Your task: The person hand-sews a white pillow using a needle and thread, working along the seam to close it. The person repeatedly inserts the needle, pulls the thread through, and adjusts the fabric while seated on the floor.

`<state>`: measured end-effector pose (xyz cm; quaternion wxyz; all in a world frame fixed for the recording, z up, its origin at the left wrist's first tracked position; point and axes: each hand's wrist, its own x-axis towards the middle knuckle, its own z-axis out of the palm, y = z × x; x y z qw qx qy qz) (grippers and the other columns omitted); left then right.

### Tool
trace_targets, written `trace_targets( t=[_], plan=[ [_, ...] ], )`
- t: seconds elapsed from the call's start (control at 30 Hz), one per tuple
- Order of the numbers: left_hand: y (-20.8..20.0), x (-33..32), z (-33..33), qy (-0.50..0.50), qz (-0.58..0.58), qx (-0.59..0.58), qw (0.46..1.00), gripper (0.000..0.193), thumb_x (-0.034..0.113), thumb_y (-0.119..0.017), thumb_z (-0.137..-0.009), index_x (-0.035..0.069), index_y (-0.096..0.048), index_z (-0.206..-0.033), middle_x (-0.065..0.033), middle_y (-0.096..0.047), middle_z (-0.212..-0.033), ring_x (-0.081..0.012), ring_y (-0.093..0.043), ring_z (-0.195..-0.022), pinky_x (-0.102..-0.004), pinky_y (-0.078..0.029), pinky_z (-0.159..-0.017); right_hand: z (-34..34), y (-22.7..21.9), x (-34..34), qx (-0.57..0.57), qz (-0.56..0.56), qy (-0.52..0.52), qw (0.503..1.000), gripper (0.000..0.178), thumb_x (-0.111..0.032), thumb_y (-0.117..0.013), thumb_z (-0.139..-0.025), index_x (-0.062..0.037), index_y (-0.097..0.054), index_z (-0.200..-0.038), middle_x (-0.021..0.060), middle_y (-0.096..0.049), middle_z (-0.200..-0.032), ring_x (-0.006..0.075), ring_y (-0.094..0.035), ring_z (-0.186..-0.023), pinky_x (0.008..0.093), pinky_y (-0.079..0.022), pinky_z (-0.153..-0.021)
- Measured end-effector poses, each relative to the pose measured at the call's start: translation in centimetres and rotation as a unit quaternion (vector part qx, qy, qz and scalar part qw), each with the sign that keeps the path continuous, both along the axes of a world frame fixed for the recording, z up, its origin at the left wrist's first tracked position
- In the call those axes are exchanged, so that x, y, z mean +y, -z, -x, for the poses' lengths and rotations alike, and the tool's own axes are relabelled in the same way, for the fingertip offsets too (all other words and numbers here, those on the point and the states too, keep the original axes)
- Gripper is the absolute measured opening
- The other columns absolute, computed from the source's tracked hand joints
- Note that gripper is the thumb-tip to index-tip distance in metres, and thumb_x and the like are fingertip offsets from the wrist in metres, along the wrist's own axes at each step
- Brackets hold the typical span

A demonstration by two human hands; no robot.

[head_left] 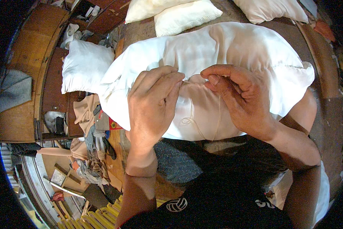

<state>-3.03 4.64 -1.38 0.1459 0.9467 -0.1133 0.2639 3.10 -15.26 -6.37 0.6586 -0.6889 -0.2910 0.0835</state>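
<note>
Across my lap lies a large white pillow (pixel 247 49) in smooth, shiny cloth, gathered at its right end. Above its near half, my left hand (pixel 152 101) and my right hand (pixel 242 97) face each other with a small gap between the fingertips. Each is closed in a pinch of thumb and forefinger. A pale thread (pixel 219 110) hangs below the fingers in a long loop, with a small curl lying on the white cloth. Whether a needle is between the fingertips is too small to make out.
Several other stuffed white pillows lie around: one (pixel 188 17) at the far side, another (pixel 270 9) far right, another (pixel 86 66) at left. Wooden cabinets (pixel 38 49) line the left. Heaped clothes and bags (pixel 97 152) sit near a yellow slatted piece (pixel 97 217) at lower left.
</note>
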Motion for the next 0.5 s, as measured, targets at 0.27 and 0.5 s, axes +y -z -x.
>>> trace_targets(
  t=[0.27, 0.5],
  plan=[
    [-0.22, -0.32, 0.11, -0.021, 0.027, 0.021, 0.999, 0.014, 0.0, -0.073, -0.079, 0.002, -0.074, -0.093, -0.0123, -0.074, -0.1, -0.0286, -0.069, -0.097, -0.0357, -0.053, -0.087, -0.07, 0.18, 0.26, -0.011, -0.038, -0.002, 0.999, 0.021, -0.009, -0.056, -0.104, 0.004, -0.065, -0.117, 0.009, -0.07, -0.107, 0.0114, -0.067, -0.096, 0.0252, -0.055, -0.088],
    [-0.09, -0.15, 0.15, -0.018, 0.028, 0.037, 0.999, 0.013, 0.0, -0.071, -0.08, 0.002, -0.074, -0.093, -0.0123, -0.073, -0.098, -0.0279, -0.07, -0.096, -0.0344, -0.053, -0.087, -0.17, 0.25, 0.48, -0.051, 0.011, -0.008, 0.999, 0.018, -0.009, -0.056, -0.103, 0.0025, -0.067, -0.112, 0.0073, -0.071, -0.103, 0.0121, -0.068, -0.095, 0.0256, -0.055, -0.086]
  ],
)
